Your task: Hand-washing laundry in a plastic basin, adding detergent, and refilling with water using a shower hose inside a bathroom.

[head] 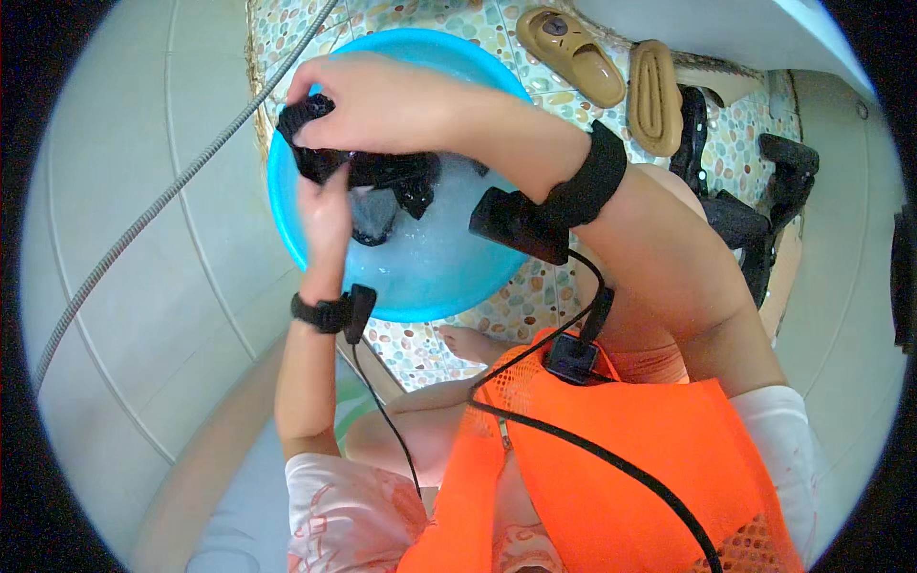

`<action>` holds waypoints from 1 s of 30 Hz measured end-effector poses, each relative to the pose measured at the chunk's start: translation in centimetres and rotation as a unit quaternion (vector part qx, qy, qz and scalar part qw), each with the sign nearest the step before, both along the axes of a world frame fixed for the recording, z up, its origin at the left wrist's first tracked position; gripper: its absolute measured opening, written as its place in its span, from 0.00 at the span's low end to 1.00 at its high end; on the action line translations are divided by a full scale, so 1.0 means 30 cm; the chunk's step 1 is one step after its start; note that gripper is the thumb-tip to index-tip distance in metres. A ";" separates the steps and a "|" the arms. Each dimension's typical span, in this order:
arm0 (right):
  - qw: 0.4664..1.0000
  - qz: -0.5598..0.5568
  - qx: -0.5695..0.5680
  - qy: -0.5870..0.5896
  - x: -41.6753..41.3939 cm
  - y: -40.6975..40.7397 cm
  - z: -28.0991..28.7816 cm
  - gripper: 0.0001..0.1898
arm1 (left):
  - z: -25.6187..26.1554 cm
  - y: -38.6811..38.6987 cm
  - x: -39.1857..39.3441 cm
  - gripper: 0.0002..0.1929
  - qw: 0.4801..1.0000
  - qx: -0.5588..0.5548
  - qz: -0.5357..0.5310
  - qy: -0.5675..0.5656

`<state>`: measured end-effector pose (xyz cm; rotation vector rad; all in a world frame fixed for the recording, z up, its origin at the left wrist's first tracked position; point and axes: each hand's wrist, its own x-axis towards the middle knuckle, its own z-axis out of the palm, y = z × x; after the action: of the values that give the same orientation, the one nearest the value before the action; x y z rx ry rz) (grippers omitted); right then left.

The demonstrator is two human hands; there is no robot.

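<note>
A blue plastic basin (423, 308) holds cloudy, soapy-looking water. Above its left side, my right hand (351, 104) grips a bunched end of a wet black cloth (387, 168). My left hand (326, 204), slightly blurred, is on the same cloth just below, with its thumb against it. The lower part of the cloth hangs to the water, where a greyish, dark-edged piece (374, 217) shows; whether it belongs to the same cloth I cannot tell. Black bands with small devices sit round both wrists.
A metal shower hose (179, 179) crosses the left side before a tiled wall. Tan slippers (573, 57) lie on the pebble-patterned floor beyond the basin, with black footwear or straps (745, 215) farther right. Black cables run from my wrist devices across my orange vest (630, 444).
</note>
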<state>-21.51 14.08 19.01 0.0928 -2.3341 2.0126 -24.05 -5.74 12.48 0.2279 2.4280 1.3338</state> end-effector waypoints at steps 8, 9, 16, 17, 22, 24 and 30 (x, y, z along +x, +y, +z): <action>0.965 -0.242 0.094 -0.023 -0.057 0.143 -0.047 0.18 | 0.638 -0.268 -0.116 0.20 0.793 -0.423 -0.134 0.416; 0.969 -0.235 0.081 -0.010 -0.046 0.160 -0.044 0.15 | 0.772 -0.303 -0.096 0.22 0.778 -0.461 -0.093 0.417; 0.977 -0.197 0.084 -0.009 -0.015 0.223 -0.017 0.15 | 1.167 -0.440 -0.013 0.21 0.914 -0.096 0.169 0.356; 0.976 -0.197 0.089 -0.009 -0.021 0.222 -0.018 0.15 | 1.190 -0.455 -0.014 0.21 0.909 -0.079 0.180 0.368; 0.972 -0.202 0.119 0.034 -0.024 0.209 -0.026 0.13 | 1.239 -0.488 -0.049 0.21 0.882 -0.079 0.158 0.438; 0.966 -0.186 0.178 -0.011 -0.018 0.198 -0.020 0.16 | 1.177 -0.463 -0.079 0.21 0.835 -0.107 0.109 0.528; 0.956 -0.200 0.215 -0.014 0.017 0.175 0.002 0.14 | 0.572 -0.303 -0.223 0.19 0.972 0.047 0.230 0.024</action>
<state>-21.01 19.32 19.07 -0.3614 -2.5112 1.3142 -30.73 -14.82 29.66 -0.3041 2.5568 1.6476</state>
